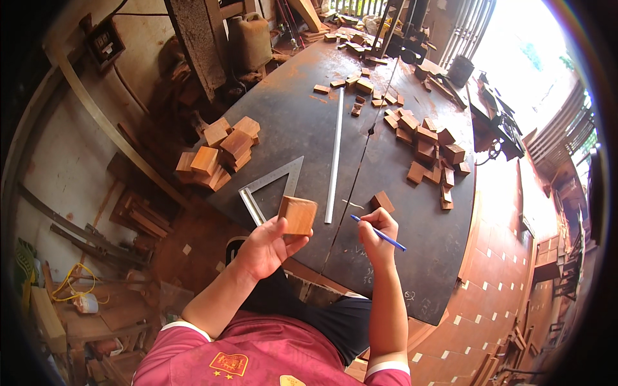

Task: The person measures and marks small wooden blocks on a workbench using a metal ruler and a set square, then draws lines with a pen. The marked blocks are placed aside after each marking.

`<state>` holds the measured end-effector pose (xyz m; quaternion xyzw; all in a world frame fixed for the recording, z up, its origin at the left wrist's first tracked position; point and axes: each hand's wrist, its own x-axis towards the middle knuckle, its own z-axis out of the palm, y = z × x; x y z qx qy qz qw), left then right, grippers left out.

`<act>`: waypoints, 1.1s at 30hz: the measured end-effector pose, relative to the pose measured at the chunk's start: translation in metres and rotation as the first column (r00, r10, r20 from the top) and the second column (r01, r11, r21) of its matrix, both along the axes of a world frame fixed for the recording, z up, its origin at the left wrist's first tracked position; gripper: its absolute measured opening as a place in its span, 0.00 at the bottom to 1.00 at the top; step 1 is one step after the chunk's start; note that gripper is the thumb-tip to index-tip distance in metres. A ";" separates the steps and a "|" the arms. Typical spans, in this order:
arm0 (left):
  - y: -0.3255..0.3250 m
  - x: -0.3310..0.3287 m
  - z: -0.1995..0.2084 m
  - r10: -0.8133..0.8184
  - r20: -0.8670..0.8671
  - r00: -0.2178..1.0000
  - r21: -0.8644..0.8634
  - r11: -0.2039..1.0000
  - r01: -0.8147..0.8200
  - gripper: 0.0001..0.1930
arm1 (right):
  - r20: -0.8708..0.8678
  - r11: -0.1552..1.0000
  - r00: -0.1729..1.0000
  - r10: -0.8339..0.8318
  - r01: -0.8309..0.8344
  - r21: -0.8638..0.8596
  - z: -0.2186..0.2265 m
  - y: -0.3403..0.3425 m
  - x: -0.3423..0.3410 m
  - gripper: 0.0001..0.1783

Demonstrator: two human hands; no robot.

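My left hand [262, 248] grips a squarish wooden block [299, 216] between thumb and fingers, raised over the near edge of the dark table [293, 138]. A blue pen [390, 240] is pinched in my right hand [377, 235], its tip pointing up and left. Just beyond that hand lies a small wooden block [382, 201]. Behind the held block rests a metal set square [273, 186], partly covered by it. A long metal ruler [336, 154] lies lengthwise on the table between my hands and the far blocks.
Stacked wooden blocks [233, 147] sit at the table's left edge. Several loose blocks [425, 145] spread along the right side, others toward the back. A slot [362, 149] runs through the tabletop. Tiled floor [479, 283] lies to the right; a plastic jug [250, 42] stands back left.
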<state>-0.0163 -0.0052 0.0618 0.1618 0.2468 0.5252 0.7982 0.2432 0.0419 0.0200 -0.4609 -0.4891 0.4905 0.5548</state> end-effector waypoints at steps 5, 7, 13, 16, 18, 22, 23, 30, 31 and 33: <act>-0.005 0.002 -0.006 0.301 -0.748 0.592 0.412 0.910 0.056 0.26 | 0.010 1.000 1.000 0.001 -0.001 0.003 0.000 0.000 0.000 0.05; -0.003 0.002 -0.009 0.390 -0.809 0.440 0.472 0.877 0.089 0.19 | 0.005 1.000 1.000 0.008 -0.008 -0.003 0.001 0.000 -0.001 0.05; 0.022 0.006 -0.004 0.179 -0.958 0.225 0.253 0.897 0.362 0.15 | 0.057 0.999 0.997 -0.050 0.050 0.002 -0.008 0.003 -0.004 0.03; 0.038 0.009 -0.008 0.260 -0.963 0.070 0.262 0.846 0.464 0.17 | 0.096 0.995 0.991 -0.093 0.096 -0.022 -0.007 0.005 -0.006 0.04; 0.046 0.012 -0.001 0.276 -0.959 -0.060 0.214 0.849 0.483 0.18 | 0.105 0.993 0.988 -0.110 0.114 -0.029 -0.006 0.005 -0.006 0.04; 0.059 0.012 -0.012 0.474 -0.853 -0.216 0.327 0.810 0.487 0.18 | 0.126 0.992 0.984 -0.126 0.127 0.001 -0.008 0.005 -0.005 0.04; 0.062 0.015 -0.010 0.488 -0.851 -0.193 0.340 0.793 0.506 0.18 | 0.138 0.992 0.982 -0.127 0.126 0.012 -0.009 0.006 -0.006 0.05; 0.077 0.058 -0.004 0.556 -0.770 -0.315 0.165 0.649 0.743 0.19 | 0.135 0.992 0.983 -0.125 0.124 0.015 -0.006 0.005 -0.007 0.04; 0.078 0.064 -0.004 0.577 -0.744 -0.336 0.142 0.629 0.764 0.19 | 0.128 0.991 0.983 -0.130 0.129 0.017 -0.006 0.005 -0.006 0.04; 0.079 0.072 -0.005 0.620 -0.689 -0.375 0.092 0.589 0.803 0.19 | 0.108 0.990 0.985 -0.138 0.136 0.021 -0.005 0.005 -0.005 0.04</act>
